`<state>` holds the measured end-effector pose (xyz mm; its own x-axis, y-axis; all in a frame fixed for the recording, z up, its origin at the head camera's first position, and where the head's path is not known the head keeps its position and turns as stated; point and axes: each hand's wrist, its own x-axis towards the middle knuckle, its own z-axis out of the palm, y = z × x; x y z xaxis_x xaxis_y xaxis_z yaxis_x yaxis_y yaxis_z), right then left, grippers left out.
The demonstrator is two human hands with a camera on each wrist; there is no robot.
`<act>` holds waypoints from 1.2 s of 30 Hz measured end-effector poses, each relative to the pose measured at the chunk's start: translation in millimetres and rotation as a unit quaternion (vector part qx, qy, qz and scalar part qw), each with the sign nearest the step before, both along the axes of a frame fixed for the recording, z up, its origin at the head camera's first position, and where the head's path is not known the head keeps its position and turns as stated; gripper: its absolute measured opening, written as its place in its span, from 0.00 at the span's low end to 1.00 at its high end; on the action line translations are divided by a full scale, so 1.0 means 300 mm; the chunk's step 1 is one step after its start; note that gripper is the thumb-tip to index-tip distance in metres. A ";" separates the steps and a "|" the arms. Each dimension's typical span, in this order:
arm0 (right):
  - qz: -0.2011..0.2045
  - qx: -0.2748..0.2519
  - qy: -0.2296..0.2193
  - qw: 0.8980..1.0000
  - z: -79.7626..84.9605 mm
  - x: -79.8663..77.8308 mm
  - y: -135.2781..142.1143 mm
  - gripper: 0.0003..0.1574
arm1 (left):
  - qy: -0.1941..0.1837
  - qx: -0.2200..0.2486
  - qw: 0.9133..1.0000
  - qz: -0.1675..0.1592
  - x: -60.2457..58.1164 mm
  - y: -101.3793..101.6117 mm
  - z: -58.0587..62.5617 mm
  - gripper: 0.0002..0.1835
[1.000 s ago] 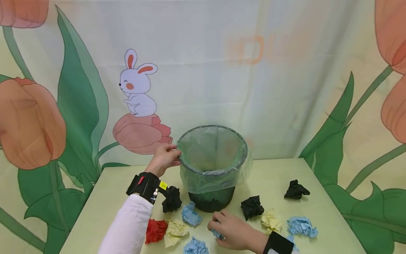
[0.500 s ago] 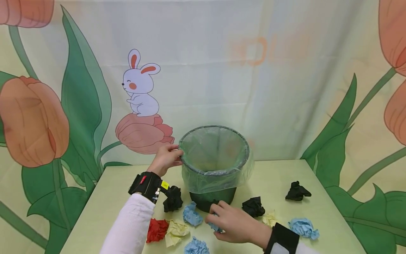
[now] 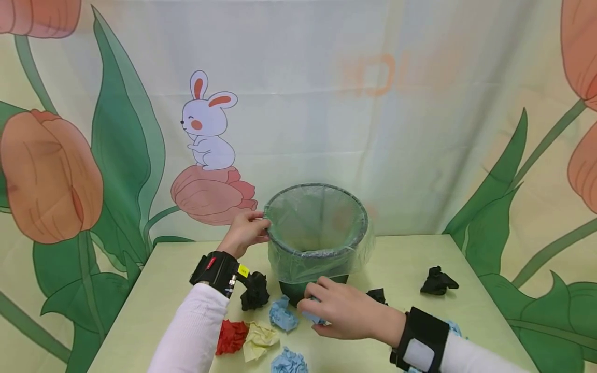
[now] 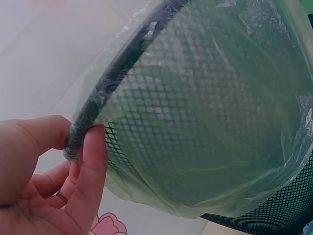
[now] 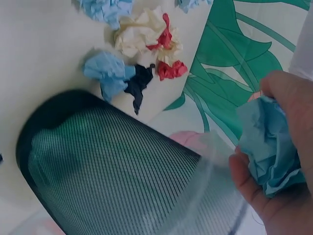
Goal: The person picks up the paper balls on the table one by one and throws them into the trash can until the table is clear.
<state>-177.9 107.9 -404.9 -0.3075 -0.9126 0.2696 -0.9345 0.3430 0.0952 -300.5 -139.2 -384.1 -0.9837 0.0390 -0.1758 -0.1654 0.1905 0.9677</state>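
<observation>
A green mesh waste bin [image 3: 291, 292] stands upright at the middle of the table, with a clear plastic bag [image 3: 317, 267] folded over its dark rim. On the bin's left side my left hand [image 3: 242, 233] pinches the rim and bag, thumb and fingers on either side of it in the left wrist view. My right hand [image 3: 352, 311] is in front of the bin's lower part, below the rim. It grips a crumpled blue paper ball [image 5: 269, 142], mostly covered by the hand in the head view. Close by on the table lies another blue paper ball [image 3: 283, 314].
Left of the bin are a black crumpled ball [image 3: 254, 292], a red one [image 3: 231, 336] and a yellow one [image 3: 259, 341]. Another blue ball [image 3: 289, 361] lies at the front. To the right sits a black ball [image 3: 438, 281]; my right arm partly hides others. A printed curtain [image 3: 298, 103] hangs behind.
My right hand has risen from the table with the blue paper ball, moving slightly closer to the bin. My left hand keeps its hold on the rim.
</observation>
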 end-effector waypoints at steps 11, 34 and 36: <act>0.009 -0.015 0.038 0.999 0.106 -0.044 -0.005 0.22 | -0.001 0.002 1.000 -0.003 -0.014 -0.002 0.010 0.29; -0.024 -0.042 0.041 0.998 0.213 -0.189 -0.001 0.20 | -0.011 0.004 1.000 -0.003 -0.001 -0.001 0.007 0.29; -0.033 -0.041 0.040 0.998 0.220 -0.201 0.002 0.20 | -0.011 0.006 1.000 -0.006 -0.002 0.000 0.004 0.29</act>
